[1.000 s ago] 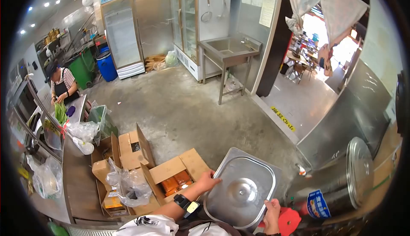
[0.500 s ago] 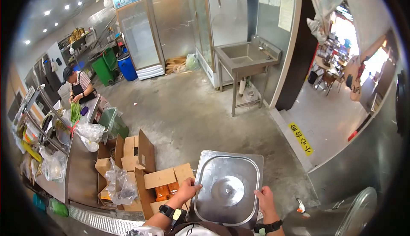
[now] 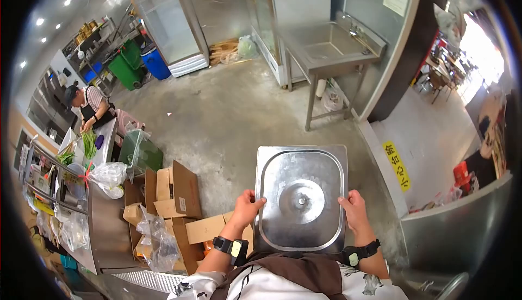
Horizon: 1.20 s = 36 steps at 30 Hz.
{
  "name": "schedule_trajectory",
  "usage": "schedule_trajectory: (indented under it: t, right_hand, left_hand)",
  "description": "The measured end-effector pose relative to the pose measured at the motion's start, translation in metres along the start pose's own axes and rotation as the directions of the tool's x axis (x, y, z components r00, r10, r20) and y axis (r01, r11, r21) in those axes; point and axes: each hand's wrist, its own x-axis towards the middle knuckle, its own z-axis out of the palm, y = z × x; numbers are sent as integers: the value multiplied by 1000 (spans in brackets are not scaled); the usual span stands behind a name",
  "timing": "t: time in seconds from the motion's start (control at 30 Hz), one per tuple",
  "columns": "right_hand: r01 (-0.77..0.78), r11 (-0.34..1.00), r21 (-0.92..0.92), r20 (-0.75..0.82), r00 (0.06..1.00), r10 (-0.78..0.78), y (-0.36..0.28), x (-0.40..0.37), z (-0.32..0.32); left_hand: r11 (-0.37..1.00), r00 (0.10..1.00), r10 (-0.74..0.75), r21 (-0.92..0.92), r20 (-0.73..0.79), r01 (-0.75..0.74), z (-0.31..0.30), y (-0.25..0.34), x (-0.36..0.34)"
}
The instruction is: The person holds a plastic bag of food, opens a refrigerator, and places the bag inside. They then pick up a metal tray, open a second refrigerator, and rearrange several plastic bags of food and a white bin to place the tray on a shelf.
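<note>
Head cam looks straight down on the steel lid I'm holding out in front of my chest, roughly level and top face up. Nothing's under it but the concrete floor, and the open cardboard boxes sit off to my left.

My left hand is clamped on its left edge and my right hand on its right edge, both down near the end closest to me. Thumbs are on top, and the fingers wrap under the rim where I can't see them.

My guess on handling: it's thin stainless sheet, so stiff and not that heavy for its size. It's slick though, and the rim looks thin enough to bite a bit. It won't break, but I reckon it would dent if dropped. Gripped this far back, the far end probably wants to dip, so hands midway along the sides should balance it better. The round knob in the middle looks fine for a one-handed lift.
</note>
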Motion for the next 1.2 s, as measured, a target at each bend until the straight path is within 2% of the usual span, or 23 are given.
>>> schedule_trajectory:
  t: [0.1,0.17,0.23,0.3,0.33,0.47,0.5,0.53,0.57,0.63,0.7,0.77,0.8,0.9,0.97,1.03,1.1,1.2]
  right_hand:
    - [13,1000,21,5,1000,-13,-12,57,27]
    - [-66,997,-29,69,995,67,-14,100,45]
    - [-21,998,-52,97,995,26,-3,155,69]
    - [9,984,-176,176,984,22,-1,209,97]
    - [-37,990,-134,207,976,64,-11,234,115]
    - [63,991,-115,345,938,-20,-32,347,187]
    - [88,977,-197,400,916,-2,-46,368,204]
    - [126,953,-277,450,893,13,-59,394,225]
    - [129,952,-278,464,886,15,-63,418,247]
    - [172,960,-220,564,826,-19,-61,455,285]
    - [134,964,-230,601,798,32,-75,487,323]
    - [85,972,-220,644,761,79,-66,525,363]
    - [98,951,-293,653,747,124,-69,542,382]
    - [77,953,-292,667,731,146,-72,595,441]
    - [96,947,-306,643,754,131,-75,636,487]
    - [149,931,-333,614,784,94,-88,674,525]
    - [127,944,-303,597,798,84,-108,710,559]
    - [113,930,-351,543,833,104,-132,757,598]
  left_hand:
    - [1000,998,14,-1,-56,-14,-15,22,47]
    - [999,996,36,0,-82,-36,-26,25,80]
    - [1000,987,0,4,-159,0,-39,24,116]
    - [999,973,-24,42,-227,35,-53,20,154]
    - [996,961,-73,-72,-266,56,-55,34,168]
    - [998,892,-63,-7,-447,67,-85,80,233]
    - [998,875,-58,-9,-481,61,-96,93,247]
    - [997,868,-62,-65,-493,34,-113,85,265]
    - [997,861,-68,-72,-505,36,-124,100,280]
    - [971,802,-82,-229,-591,-70,-130,115,291]
    - [975,740,-176,-218,-649,41,-143,136,311]
    - [950,710,-230,-313,-666,14,-163,138,342]
    - [949,705,-236,-314,-669,20,-176,141,360]
    - [945,717,-243,-325,-653,25,-217,145,426]
    - [962,710,-245,-255,-661,95,-254,148,484]
    - [973,757,-188,-223,-626,56,-291,158,538]
    - [946,780,-220,-324,-585,23,-322,189,584]
    - [953,802,-201,-302,-562,28,-361,233,653]
